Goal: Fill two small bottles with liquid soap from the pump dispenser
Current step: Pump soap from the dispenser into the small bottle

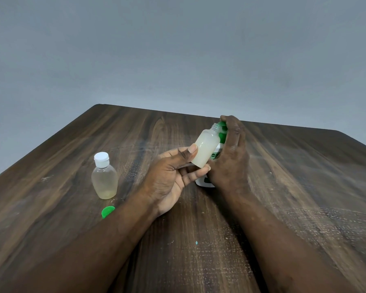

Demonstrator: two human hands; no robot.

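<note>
Small capped bottle (105, 178) stands upright at the left of the table (304, 187), well inside the left and far edges, with wood surface all round it. A green cap (108, 211) lies just near of it, beside my left forearm. My left hand (169, 182) pinches the uncapped bottle (206, 149) between thumb and fingers, tilted, mouth against the pump head, whitish liquid inside. My right hand (230, 153) curls over the pump dispenser (219, 150), hiding most of it.
</note>
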